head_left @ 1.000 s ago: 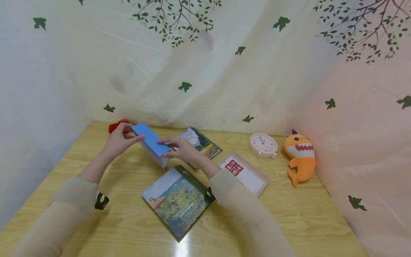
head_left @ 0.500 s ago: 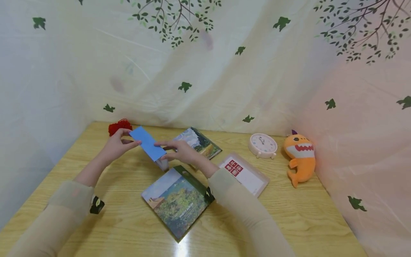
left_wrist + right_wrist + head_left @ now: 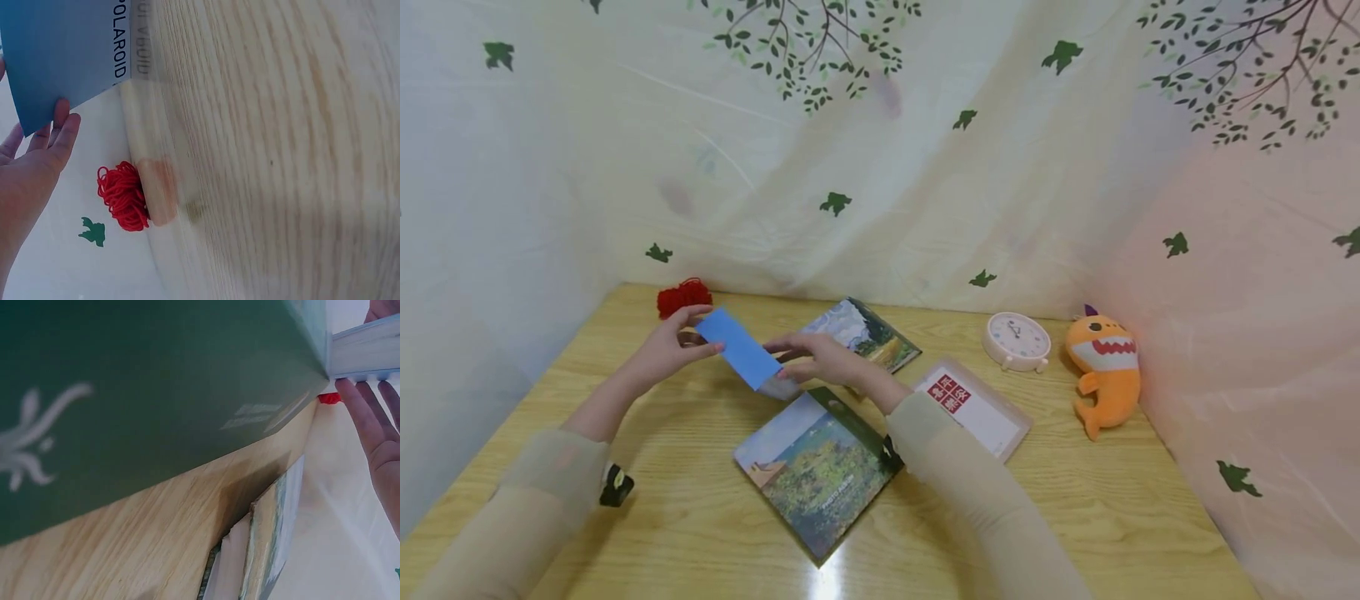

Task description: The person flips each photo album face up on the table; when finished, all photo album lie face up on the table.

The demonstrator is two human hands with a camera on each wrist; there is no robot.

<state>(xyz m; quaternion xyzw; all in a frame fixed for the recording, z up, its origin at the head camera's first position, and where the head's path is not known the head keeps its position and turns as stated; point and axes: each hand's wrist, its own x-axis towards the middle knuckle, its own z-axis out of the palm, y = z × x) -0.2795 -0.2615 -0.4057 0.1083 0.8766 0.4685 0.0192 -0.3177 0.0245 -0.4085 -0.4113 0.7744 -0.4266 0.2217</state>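
Note:
A blue book (image 3: 739, 348) with a pale side is held tilted over the far left of the table. In the left wrist view its blue-grey cover (image 3: 69, 56) bears the lettering POLAROID. My left hand (image 3: 670, 348) pinches its left end between thumb and fingers. At the opposite end my right hand (image 3: 827, 360) grips it, thumb on the near side and fingers on the far side. The right wrist view shows the book's page edges (image 3: 369, 353) between the fingers of both hands. Just in front, a photo album (image 3: 823, 475) with a painted garden cover lies flat.
Red yarn (image 3: 683, 297) lies behind the left hand. Another book with a painted cover (image 3: 891, 340) lies beyond the right hand. A pale case with red characters (image 3: 988, 417), a pink round clock (image 3: 1017, 340) and an orange plush shark (image 3: 1108, 375) are farther right. Curtains border the table.
Both hands have brought the blue book slightly lower and nearer, tipping it so more of its blue face shows. The left hand has moved away from the red yarn. Other things stay put.

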